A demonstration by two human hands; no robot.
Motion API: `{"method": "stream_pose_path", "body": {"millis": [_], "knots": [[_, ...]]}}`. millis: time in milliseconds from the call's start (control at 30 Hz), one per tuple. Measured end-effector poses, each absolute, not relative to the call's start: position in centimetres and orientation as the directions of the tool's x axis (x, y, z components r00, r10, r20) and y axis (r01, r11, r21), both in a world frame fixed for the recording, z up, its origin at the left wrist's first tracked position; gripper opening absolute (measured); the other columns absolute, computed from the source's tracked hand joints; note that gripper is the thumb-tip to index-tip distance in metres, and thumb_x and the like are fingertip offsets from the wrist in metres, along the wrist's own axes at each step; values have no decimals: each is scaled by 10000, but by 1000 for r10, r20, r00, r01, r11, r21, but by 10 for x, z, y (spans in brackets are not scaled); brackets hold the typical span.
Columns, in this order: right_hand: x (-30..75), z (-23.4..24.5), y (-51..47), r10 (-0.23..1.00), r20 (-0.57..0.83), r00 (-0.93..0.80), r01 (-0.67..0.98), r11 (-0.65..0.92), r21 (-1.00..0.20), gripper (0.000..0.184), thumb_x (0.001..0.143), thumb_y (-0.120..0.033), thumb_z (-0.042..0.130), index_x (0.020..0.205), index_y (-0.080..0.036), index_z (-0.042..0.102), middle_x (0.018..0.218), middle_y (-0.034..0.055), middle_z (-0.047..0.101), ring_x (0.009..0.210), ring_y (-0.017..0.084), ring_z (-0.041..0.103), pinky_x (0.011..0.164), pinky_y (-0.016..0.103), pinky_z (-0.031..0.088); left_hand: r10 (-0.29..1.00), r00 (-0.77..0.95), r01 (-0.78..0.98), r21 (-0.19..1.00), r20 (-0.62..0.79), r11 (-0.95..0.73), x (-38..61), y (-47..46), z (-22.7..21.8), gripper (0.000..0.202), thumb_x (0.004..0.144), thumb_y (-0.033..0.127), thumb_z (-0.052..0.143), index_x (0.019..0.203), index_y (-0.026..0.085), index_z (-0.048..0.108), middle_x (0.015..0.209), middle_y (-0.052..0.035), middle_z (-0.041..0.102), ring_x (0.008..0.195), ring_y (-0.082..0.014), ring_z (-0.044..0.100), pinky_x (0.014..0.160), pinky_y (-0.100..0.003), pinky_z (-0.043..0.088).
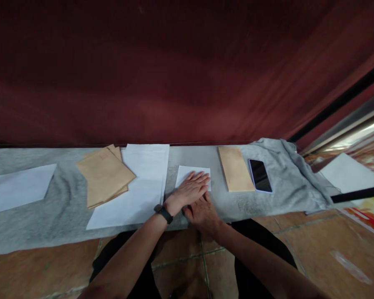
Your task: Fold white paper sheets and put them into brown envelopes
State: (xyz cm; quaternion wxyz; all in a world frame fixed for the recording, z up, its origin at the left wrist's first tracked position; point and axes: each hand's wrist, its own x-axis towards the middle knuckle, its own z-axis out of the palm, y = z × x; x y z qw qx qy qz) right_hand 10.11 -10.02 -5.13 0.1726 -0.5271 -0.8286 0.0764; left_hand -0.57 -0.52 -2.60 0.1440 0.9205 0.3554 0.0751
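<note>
A small folded white sheet of paper (184, 173) lies on the grey cloth in front of me. Across it my left hand (191, 189) rests flat with the fingers stretched to the right, and a dark watch sits on that wrist. My right hand (204, 214) is just below, its fingers partly covered by the left hand; they reach the paper's lower edge. Its thumb stands apart from the fingers. To the left are large white sheets (143, 199), overlapped by several brown envelopes (107, 174). A brown envelope stack (235, 170) lies to the right.
A phone (261, 176) with a pale purple edge lies beside the right-hand envelopes. Another white sheet (18, 187) is at the far left. The narrow surface has a grey cloth cover (283, 182), bunched at its right end. Behind it rises a dark red wall-like panel (180, 83).
</note>
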Motion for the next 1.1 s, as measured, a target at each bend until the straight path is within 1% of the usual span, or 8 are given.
{"method": "stream_pose_path", "body": {"millis": [267,500,567,667,800,933,1033,1100], "knots": [[102,-46,-98,908,127,-400,864,419,-280,482,979,-450,530,1363,-170,612,1453,149,574,1396,335,469,1190,591,229,726,686,683,293,58,-669,7,-3,-36,513,1064,392,246,1544,274,381,1619,-6,372,1518,-168,279,1244,-460,201],[104,-43,-97,899,173,-403,840,438,-320,487,966,-406,555,1386,-161,569,1454,142,579,1421,300,441,1213,562,210,743,668,705,280,47,-651,13,8,-37,522,1061,426,276,1551,272,370,1619,-17,371,1520,-196,282,1237,-471,231],[108,-39,-94,887,190,-420,811,461,-360,426,940,-377,594,1309,-167,627,1396,126,632,1376,284,492,1209,523,252,749,658,710,268,77,-652,14,11,-39,524,1063,415,273,1554,258,369,1609,-35,392,1516,-202,293,1233,-458,242],[116,-29,-86,874,177,-453,771,483,-415,204,920,-227,569,1031,-198,738,1126,73,760,1148,220,650,1095,388,422,743,662,703,262,98,-661,12,16,-41,508,1068,364,253,1532,227,405,1591,-65,422,1509,-210,308,1225,-462,260],[129,-17,-73,924,141,-355,789,378,-485,278,904,-148,487,882,-245,746,934,27,775,914,186,700,881,300,526,723,677,669,293,138,-683,6,18,-43,483,1065,285,235,1475,209,478,1552,-77,478,1488,-182,349,1214,-443,297],[142,-17,-55,969,191,-160,790,241,-564,354,951,-200,387,918,-239,738,923,48,757,917,207,687,858,320,541,808,560,751,301,182,-588,-2,6,-47,489,1061,336,264,1481,182,462,1568,-89,455,1495,-206,339,1223,-443,287],[148,-27,-39,966,238,-103,816,219,-535,423,1004,-247,306,1154,-203,699,1152,92,726,1103,220,653,969,355,517,825,524,789,246,210,-564,-5,-7,-49,522,1040,342,320,1520,153,399,1601,-117,394,1525,-246,268,1239,-490,238],[149,-36,-33,959,238,-155,860,249,-446,464,1030,-277,279,1331,-163,613,1369,124,634,1293,233,562,1097,407,435,831,516,805,213,206,-553,-6,-14,-50,546,1030,322,325,1539,128,361,1619,-128,356,1534,-249,241,1251,-492,208]]}}
